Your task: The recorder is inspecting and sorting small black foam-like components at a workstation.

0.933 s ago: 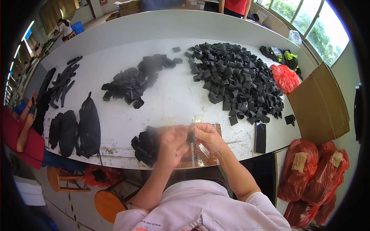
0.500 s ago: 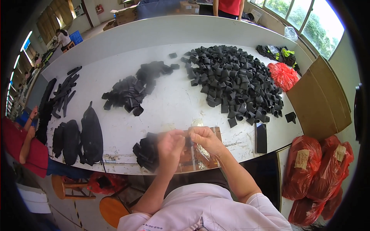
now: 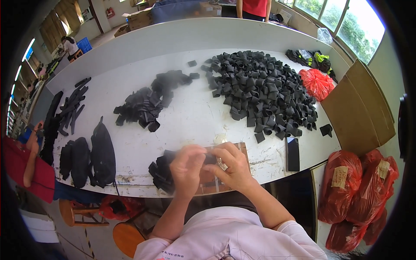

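My left hand (image 3: 187, 170) and my right hand (image 3: 232, 168) meet above a brown board (image 3: 241, 151) at the table's front edge. Between their fingertips is a small black fabric piece (image 3: 209, 158), mostly covered by the fingers. Both hands are closed around it, with the right thumb and forefinger bent into a loop. A shiny bit shows through that loop; I cannot tell what it is. Beside my left hand lies a small pile of flat black pieces (image 3: 161, 172). Farther off sits a big heap of folded black fabric loops (image 3: 264, 89).
Another black pile (image 3: 145, 104) lies left of centre, with black strips (image 3: 73, 104) and bundles (image 3: 103, 151) farther left. A phone (image 3: 293, 154), a red bag (image 3: 317, 83) and cardboard (image 3: 357, 108) are at right. Red sacks (image 3: 340, 186) stand beside the table. Someone in red (image 3: 28, 169) is at left.
My right hand has turned and its thumb has dropped lower, away from the fingertips. My left hand has shifted slightly left, its fingers a little more raised.
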### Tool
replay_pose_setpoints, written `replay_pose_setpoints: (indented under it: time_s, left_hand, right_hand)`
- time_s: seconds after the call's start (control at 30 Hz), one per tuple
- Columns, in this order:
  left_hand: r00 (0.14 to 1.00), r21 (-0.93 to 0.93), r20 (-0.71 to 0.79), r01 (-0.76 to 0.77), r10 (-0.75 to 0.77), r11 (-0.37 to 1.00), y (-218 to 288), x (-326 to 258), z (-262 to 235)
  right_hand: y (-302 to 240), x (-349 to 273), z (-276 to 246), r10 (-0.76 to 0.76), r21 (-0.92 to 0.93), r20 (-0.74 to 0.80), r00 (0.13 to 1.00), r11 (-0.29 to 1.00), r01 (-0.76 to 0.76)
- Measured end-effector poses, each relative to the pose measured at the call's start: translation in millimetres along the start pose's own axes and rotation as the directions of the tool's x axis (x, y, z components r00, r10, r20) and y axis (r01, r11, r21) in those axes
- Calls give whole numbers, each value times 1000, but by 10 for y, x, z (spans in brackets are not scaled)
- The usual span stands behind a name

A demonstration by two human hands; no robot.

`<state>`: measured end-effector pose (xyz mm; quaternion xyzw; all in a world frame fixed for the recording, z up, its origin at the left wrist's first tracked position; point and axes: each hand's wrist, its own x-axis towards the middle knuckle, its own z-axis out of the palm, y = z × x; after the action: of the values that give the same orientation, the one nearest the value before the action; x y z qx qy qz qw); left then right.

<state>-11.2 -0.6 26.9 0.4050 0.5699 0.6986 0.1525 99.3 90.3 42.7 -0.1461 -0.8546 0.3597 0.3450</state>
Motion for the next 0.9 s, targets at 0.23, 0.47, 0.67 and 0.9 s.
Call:
replay_pose_setpoints:
  time_s: [0.23, 0.47, 0.67, 0.9]
  left_hand:
    - [951, -581, -72, 206, -302, 787, -93, -30, -76]
    - [965, -416, -18, 231, -262, 880, -198, -140, -85]
    - [998, 2, 23, 50, -50, 999, 46, 57, -62]
    - [987, 242, 137, -116, 84, 963, 54, 100, -65]
  right_hand:
    - [48, 2, 92, -21, -42, -97, 995, 999, 17]
    - [189, -45, 139, 49, 68, -115, 992, 997, -41]
    - [200, -59, 132, -42, -6, -140, 989, 999, 42]
    - [94, -10, 52, -92, -94, -91, 992, 992, 84]
